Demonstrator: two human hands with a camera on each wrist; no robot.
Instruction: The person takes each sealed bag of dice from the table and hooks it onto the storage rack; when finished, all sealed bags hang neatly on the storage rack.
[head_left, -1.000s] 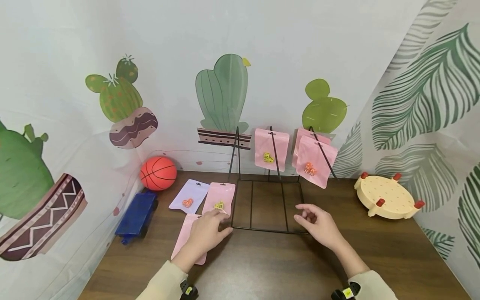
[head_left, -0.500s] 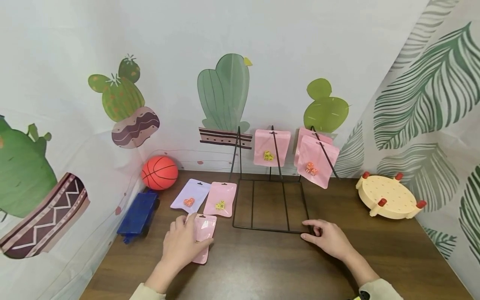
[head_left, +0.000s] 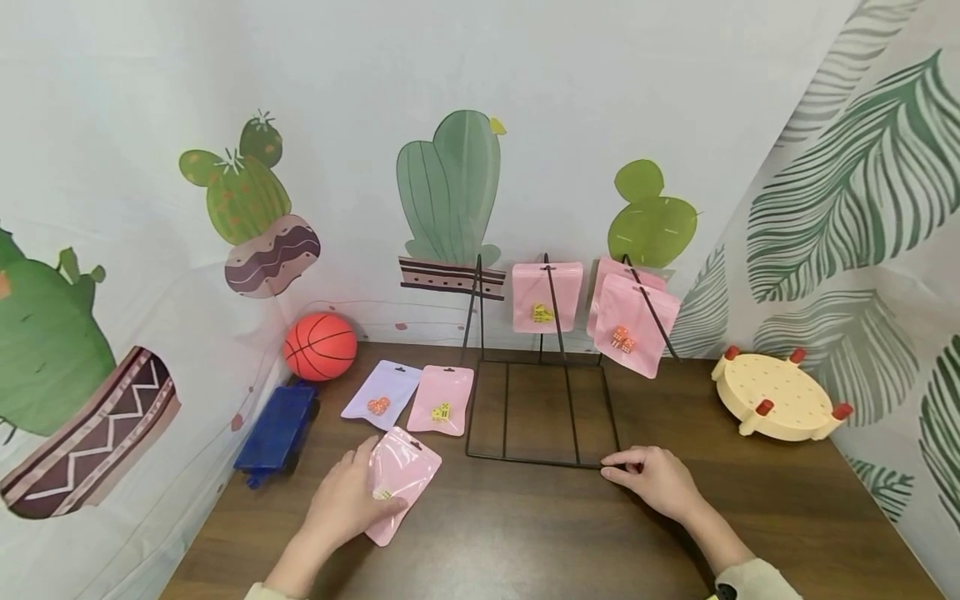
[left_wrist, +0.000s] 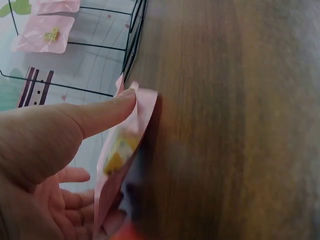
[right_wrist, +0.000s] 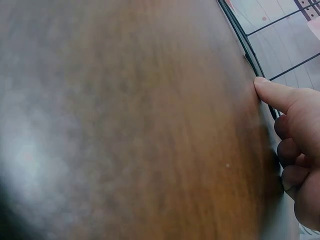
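Within left hand point(head_left: 339, 502), glossy pink pouch point(head_left: 411, 467)

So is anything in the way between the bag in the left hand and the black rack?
Nothing visible is: only bare tabletop lies between the held pink bag and the black rack.

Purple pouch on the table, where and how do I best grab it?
I'd pinch the purple pouch by its left edge, coming from the left: it lies flat, bare table shows on that side, and a pink pouch crowds its right. The orange dice likely thicken the near part.
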